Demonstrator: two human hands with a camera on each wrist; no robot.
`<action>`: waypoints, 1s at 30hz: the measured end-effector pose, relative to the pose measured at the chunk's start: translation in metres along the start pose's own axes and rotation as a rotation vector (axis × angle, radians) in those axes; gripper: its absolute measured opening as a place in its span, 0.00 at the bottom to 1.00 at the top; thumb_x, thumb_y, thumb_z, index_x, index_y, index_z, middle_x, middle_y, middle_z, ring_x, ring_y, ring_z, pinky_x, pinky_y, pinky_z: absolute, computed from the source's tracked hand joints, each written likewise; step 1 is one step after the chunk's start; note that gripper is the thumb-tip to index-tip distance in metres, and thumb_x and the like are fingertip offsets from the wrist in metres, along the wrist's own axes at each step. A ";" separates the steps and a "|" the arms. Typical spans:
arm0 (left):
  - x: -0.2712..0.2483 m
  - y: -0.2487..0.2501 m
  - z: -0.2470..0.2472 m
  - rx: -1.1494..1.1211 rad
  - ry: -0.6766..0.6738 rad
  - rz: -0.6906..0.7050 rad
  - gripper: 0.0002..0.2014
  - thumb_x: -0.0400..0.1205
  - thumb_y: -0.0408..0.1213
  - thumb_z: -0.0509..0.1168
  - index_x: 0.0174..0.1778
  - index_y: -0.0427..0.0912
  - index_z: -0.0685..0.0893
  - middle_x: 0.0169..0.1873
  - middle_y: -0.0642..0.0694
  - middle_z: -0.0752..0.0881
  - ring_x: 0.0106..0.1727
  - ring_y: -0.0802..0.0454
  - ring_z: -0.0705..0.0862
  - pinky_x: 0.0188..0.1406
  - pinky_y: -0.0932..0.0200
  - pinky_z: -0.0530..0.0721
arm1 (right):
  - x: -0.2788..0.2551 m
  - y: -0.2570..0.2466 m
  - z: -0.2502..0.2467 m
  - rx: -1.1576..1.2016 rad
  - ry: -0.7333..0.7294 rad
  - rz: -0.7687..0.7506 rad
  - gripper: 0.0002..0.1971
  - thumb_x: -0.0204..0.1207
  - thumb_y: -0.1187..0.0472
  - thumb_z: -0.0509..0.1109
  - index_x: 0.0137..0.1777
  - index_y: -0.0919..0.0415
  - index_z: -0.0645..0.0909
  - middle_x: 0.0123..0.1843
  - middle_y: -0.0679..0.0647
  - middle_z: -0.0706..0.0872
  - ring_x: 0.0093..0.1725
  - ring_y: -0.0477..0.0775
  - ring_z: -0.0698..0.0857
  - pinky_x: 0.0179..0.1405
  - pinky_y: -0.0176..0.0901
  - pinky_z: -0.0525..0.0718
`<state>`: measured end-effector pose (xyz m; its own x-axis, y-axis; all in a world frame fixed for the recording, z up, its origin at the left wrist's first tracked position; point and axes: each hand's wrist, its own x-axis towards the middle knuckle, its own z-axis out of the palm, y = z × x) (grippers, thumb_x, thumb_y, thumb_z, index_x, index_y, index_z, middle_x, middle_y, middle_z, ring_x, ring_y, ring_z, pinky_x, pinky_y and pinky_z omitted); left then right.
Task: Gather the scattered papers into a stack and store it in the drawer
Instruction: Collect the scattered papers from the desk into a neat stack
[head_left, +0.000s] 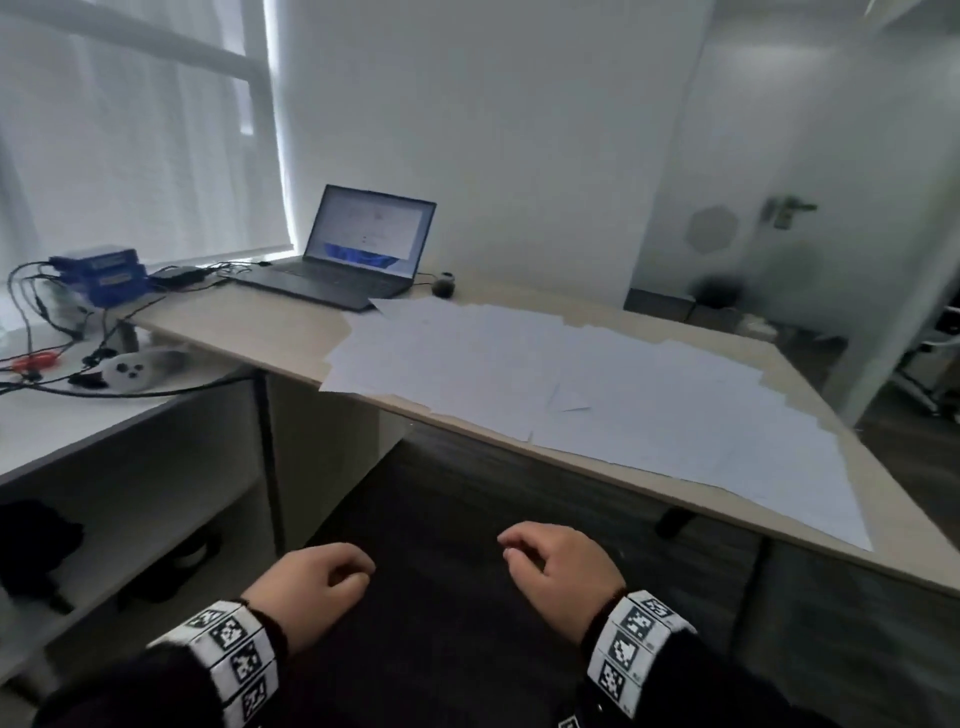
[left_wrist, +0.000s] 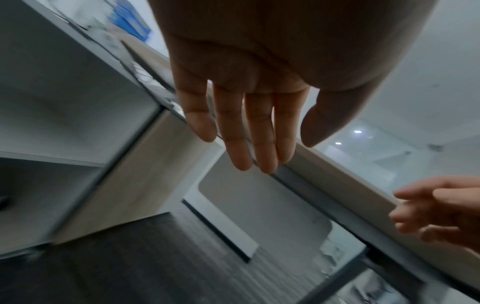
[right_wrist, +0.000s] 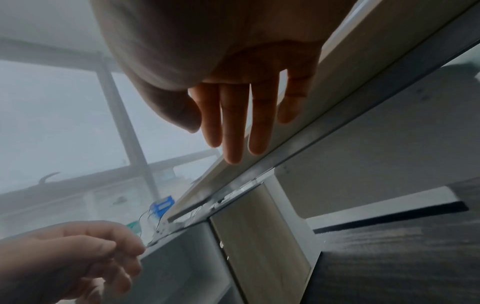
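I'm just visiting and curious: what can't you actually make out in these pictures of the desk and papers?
- Drawer: no view shows one for certain; the desk top hides what lies beneath it in the head view.
- Papers: any print is too faint and small to read, head view.
- Laptop screen: blurred, unreadable, head view.
- Papers from the wrist views: hidden above the desk edge; the left hand and right hand fill the frames.

Dim, hazy window light; blurred, warped edges.

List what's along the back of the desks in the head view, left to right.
blue boxes → black adapter → laptop → small dark round object → scattered papers
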<state>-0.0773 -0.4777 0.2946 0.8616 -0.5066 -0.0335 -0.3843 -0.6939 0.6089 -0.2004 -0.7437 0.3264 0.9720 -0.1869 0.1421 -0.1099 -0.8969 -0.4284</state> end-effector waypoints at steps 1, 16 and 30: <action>0.006 0.017 0.005 -0.003 -0.004 0.046 0.06 0.79 0.48 0.68 0.39 0.68 0.85 0.37 0.61 0.89 0.39 0.67 0.86 0.44 0.65 0.84 | -0.009 0.011 -0.009 -0.004 0.053 0.011 0.17 0.79 0.44 0.58 0.63 0.41 0.84 0.56 0.35 0.89 0.58 0.38 0.83 0.62 0.40 0.80; 0.074 0.241 0.089 0.001 -0.089 0.553 0.08 0.79 0.38 0.67 0.49 0.55 0.88 0.43 0.64 0.84 0.49 0.63 0.81 0.54 0.66 0.75 | -0.101 0.178 -0.121 -0.187 0.505 0.491 0.16 0.78 0.48 0.63 0.65 0.41 0.81 0.70 0.40 0.81 0.71 0.49 0.76 0.70 0.55 0.70; 0.142 0.325 0.165 0.325 -0.166 0.722 0.32 0.80 0.56 0.54 0.82 0.61 0.58 0.85 0.60 0.53 0.85 0.57 0.50 0.83 0.46 0.53 | -0.093 0.217 -0.118 -0.400 0.259 0.602 0.31 0.79 0.35 0.51 0.83 0.35 0.58 0.88 0.37 0.57 0.87 0.44 0.52 0.84 0.57 0.43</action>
<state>-0.1348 -0.8598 0.3570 0.3137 -0.9380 0.1476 -0.9262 -0.2679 0.2654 -0.3389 -0.9681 0.3256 0.6467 -0.7326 0.2123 -0.7194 -0.6783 -0.1494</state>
